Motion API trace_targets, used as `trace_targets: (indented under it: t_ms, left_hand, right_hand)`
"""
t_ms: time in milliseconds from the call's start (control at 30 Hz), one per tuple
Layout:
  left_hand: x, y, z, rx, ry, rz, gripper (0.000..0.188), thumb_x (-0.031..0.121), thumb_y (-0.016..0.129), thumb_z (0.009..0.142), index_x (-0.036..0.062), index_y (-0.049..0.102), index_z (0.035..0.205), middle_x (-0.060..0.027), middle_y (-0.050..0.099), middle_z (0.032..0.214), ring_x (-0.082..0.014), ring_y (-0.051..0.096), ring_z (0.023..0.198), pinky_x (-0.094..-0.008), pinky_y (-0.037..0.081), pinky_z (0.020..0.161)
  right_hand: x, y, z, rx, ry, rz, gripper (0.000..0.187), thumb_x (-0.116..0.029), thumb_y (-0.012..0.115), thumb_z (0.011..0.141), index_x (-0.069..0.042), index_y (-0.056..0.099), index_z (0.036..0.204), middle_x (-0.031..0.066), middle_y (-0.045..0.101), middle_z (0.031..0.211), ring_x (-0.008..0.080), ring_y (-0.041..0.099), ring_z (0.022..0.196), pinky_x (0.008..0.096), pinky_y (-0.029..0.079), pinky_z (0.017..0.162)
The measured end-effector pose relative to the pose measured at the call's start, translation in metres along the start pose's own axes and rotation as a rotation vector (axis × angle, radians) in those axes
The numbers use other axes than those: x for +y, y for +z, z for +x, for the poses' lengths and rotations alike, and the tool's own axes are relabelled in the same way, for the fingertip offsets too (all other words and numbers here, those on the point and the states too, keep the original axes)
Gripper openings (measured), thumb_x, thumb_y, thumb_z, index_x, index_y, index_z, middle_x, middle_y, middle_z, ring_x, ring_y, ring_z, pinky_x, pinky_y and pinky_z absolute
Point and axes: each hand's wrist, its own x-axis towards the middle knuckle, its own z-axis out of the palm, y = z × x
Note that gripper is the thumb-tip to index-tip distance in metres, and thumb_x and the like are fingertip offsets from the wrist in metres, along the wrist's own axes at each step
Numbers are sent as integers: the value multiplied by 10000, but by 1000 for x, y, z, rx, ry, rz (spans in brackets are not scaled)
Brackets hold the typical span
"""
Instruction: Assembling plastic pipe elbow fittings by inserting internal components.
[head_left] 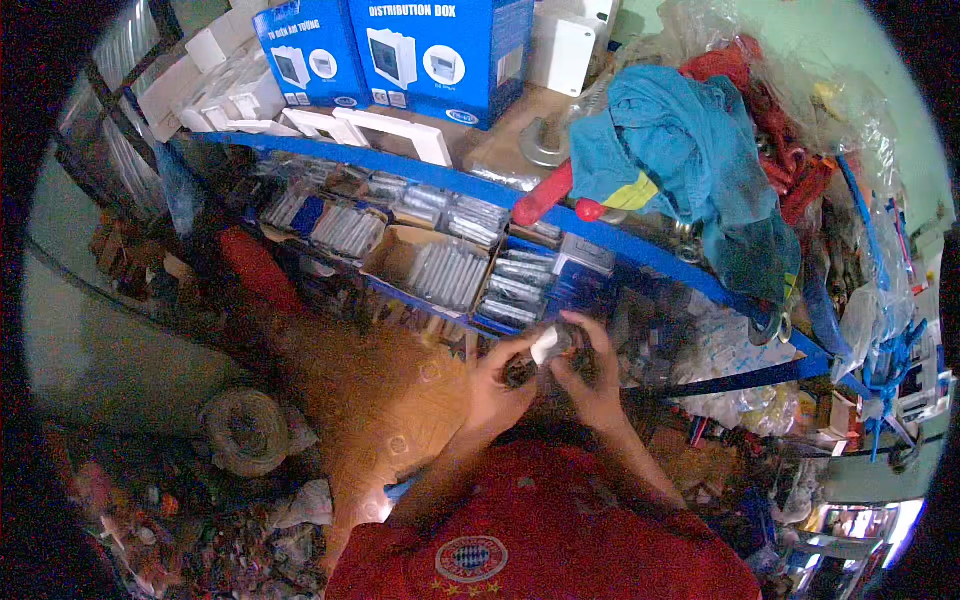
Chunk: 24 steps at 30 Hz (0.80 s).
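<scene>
Both my hands are raised close together in front of my chest, fingers curled. My right hand (pixel 592 375) grips a small dark item with a white patch (pixel 547 345), its thumb and fingers around the right side. My left hand (pixel 503 385) is closed around a dark roundish item (pixel 519 371), and its fingertips meet the white patch. Whether these are one thing or two I cannot tell; blur and dim light hide their kind. Just beyond my hands are clear-wrapped packs (pixel 515 285) in a blue-edged bin and an open cardboard box (pixel 395 262) of flat grey packs.
A blue-edged shelf (pixel 470 182) crosses ahead, carrying blue cartons (pixel 440 60), white frames (pixel 395 135) and a teal cloth (pixel 670 150). A red handle (pixel 543 195) sticks out over its edge. Coiled cable (pixel 245 432) lies at left; plastic bags (pixel 870 150) crowd the right.
</scene>
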Motion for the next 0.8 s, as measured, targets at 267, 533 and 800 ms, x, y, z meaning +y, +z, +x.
trace_targets:
  t_ms: [267,533,800]
  left_hand:
    - [27,-11,7,-93,238,519,471,8,656,633,132,588,1083,-96,560,1091,-230,501,1034,-385,238,983]
    - [1,3,-2,-54,-37,-29,344,120,655,737,61,568,1064,-85,583,1028,-183,534,951,-340,294,936]
    - [-14,2,-4,19,-319,-559,270,257,473,891,16,553,983,-50,590,949,-115,523,894,-256,403,796]
  right_hand:
    - [5,-4,2,-4,91,-148,277,-156,670,733,-24,519,925,84,579,833,178,560,770,293,443,690]
    - [27,-2,7,275,-10,-429,260,-176,677,738,-27,495,850,106,559,726,212,543,611,313,432,579]
    - [8,-9,5,211,-125,-110,273,-131,692,713,-21,538,909,93,595,789,183,560,662,300,451,624]
